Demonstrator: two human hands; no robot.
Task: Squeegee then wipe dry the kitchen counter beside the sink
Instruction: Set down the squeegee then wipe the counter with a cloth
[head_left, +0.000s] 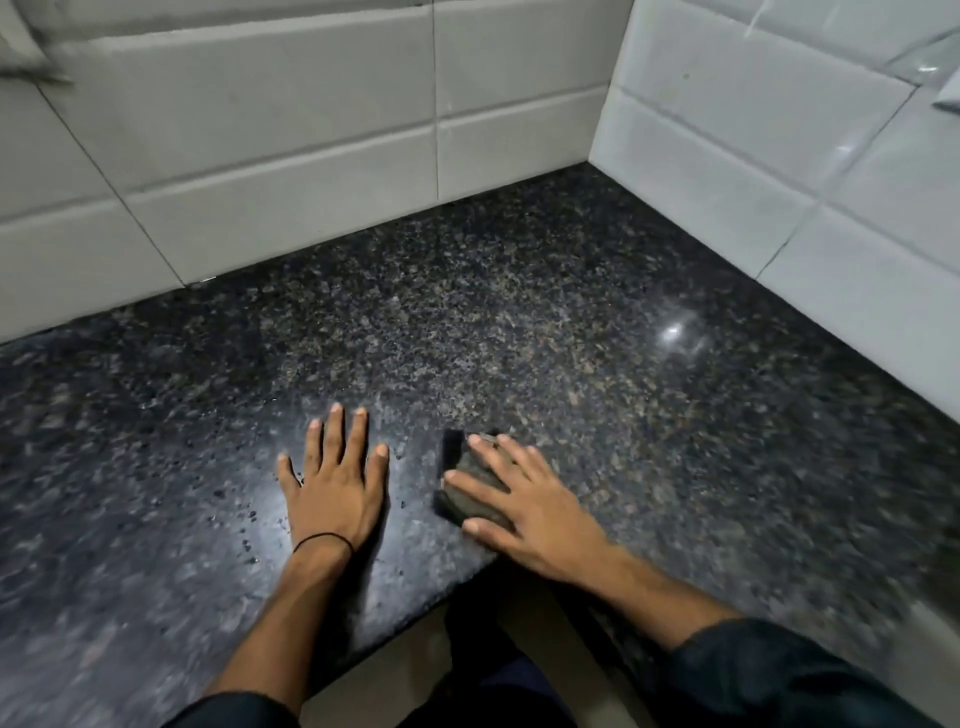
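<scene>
A dark speckled granite counter (519, 322) fills the view, with small water droplets near its front edge. My left hand (335, 483) lies flat on the counter with fingers spread and holds nothing. Just to its right, my right hand (524, 499) presses palm-down on a small dark grey folded cloth (470, 480) that rests on the stone. Most of the cloth is hidden under the fingers. No squeegee is in view.
White tiled walls (291, 156) meet in a corner at the back right (602, 156) and hem in the counter. The counter's front edge (415, 618) runs diagonally, with pale floor (395, 670) below it.
</scene>
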